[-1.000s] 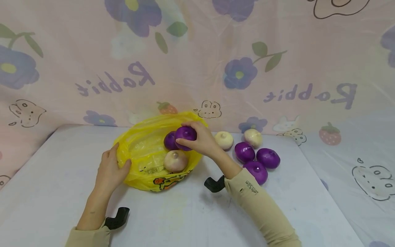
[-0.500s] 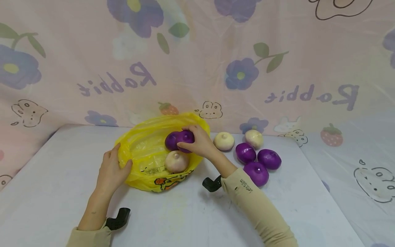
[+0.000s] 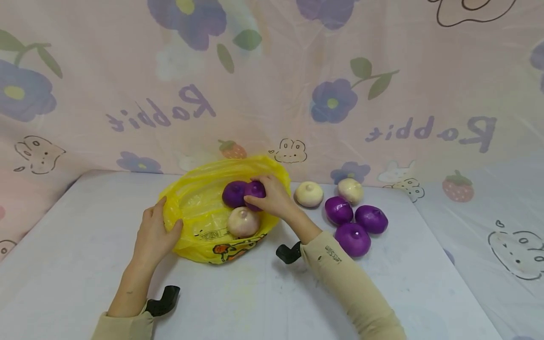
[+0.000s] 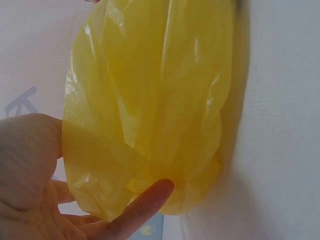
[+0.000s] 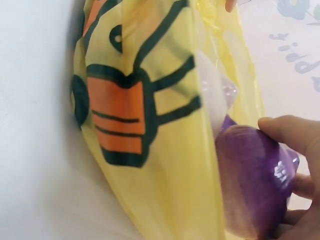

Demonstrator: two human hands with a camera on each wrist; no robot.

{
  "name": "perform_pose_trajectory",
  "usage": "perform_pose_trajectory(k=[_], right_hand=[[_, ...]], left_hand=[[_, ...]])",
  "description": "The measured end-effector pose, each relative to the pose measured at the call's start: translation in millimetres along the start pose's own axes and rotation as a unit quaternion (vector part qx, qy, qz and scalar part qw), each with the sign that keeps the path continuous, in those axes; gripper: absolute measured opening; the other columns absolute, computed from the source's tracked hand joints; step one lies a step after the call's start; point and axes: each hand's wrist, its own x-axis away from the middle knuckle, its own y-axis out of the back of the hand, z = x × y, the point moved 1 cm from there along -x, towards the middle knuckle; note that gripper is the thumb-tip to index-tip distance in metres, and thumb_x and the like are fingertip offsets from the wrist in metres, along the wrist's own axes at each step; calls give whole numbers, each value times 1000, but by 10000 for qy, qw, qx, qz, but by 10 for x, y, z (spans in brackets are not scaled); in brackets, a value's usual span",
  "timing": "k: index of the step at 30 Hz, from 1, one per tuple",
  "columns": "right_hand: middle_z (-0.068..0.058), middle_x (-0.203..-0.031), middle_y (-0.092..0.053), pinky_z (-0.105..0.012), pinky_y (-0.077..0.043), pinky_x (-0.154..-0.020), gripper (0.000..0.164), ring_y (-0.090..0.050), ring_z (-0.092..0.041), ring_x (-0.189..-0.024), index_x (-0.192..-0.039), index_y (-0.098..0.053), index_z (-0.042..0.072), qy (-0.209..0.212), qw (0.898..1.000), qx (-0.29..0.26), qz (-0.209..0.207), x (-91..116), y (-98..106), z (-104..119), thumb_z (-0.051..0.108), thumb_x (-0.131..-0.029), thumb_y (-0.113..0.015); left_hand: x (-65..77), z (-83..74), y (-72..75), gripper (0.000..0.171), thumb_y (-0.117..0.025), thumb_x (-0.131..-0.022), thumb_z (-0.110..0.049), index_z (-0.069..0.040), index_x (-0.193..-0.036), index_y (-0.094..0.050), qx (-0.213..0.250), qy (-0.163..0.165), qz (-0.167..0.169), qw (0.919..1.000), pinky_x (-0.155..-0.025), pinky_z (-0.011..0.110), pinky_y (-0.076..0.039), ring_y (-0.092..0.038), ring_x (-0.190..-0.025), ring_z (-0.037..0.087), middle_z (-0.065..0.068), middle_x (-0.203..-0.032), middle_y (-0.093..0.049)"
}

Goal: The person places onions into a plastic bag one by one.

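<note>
A yellow plastic bag (image 3: 199,189) lies wide-mouthed on the table. My left hand (image 3: 155,233) grips its left rim, thumb over the edge; in the left wrist view a finger (image 4: 145,205) lies against the outside of the bag. Within the bag's right part, my right hand (image 3: 274,196) holds a purple onion (image 3: 256,193) between thumb and fingers. That onion touches another purple onion (image 3: 233,194) to its left. A white onion (image 3: 243,223) sits in front of them in the bag. The right wrist view shows the held onion (image 5: 255,180) at the bag's mouth.
Right of the bag, two white onions (image 3: 309,194) and three purple onions (image 3: 352,239) rest on the white table (image 3: 255,302). A patterned cloth (image 3: 263,94) hangs behind. Black curved pieces (image 3: 163,301) stick out at both wrists.
My right hand has lowered the purple onion slightly further into the bag. The purple onion beside it has shifted a little left. My left hand stays at the rim.
</note>
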Motion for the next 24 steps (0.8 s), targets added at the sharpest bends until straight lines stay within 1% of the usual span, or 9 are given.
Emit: perform_pose_trajectory(k=[6,10,12,17,20,24], right_hand=[[-20,-135,-50,-44,-39,-106,58,-47,-33,-123,-136,-50,3,-223,9997,31,-67,-48,-76,-61,33,-89,-67],[-20,-137,-49,-43,-38,-107,62,-46,-33,-127,-138,-47,2,-195,9996,161,-144,-65,-111,-105,35,-89,-66],[-21,-139,-47,-43,-37,-108,64,-44,-34,-128,-139,-46,2,-159,9996,144,-160,-60,-108,-110,35,-89,-67],[-20,-143,-43,-43,-38,-107,67,-43,-33,-130,-141,-43,3,-50,9998,-25,-196,-18,-47,-109,33,-87,-69],[-16,-143,-44,-43,-39,-106,66,-44,-31,-131,-141,-44,5,79,9995,-48,-304,9,14,-121,34,-87,-69],[-12,-142,-48,-44,-37,-108,65,-42,-29,-133,-140,-47,6,261,9987,-45,-436,51,86,-152,35,-86,-70]], left_hand=[[0,-2,-16,71,-52,-92,-18,9,-148,-17,18,65,73,10000,-98,69,-32,-36,-120,59,41,-139,-25],[0,-5,-21,71,-52,-92,-18,10,-148,-18,-13,62,29,10000,-98,69,-32,-36,-120,59,41,-139,-26],[0,-4,-23,71,-52,-92,-17,10,-147,-18,-15,59,9,10000,-97,69,-33,-37,-119,59,41,-138,-27],[-10,-6,-21,70,-52,-92,-17,10,-147,-18,-13,16,-17,10000,-97,69,-33,-37,-119,59,41,-138,-27],[-18,-2,-20,70,-52,-92,-17,11,-147,-19,-26,2,-44,10000,-96,69,-33,-37,-119,59,42,-138,-27],[-18,9,-21,70,-52,-92,-17,10,-147,-19,-26,31,-54,10000,-97,69,-33,-36,-119,59,42,-138,-27]])
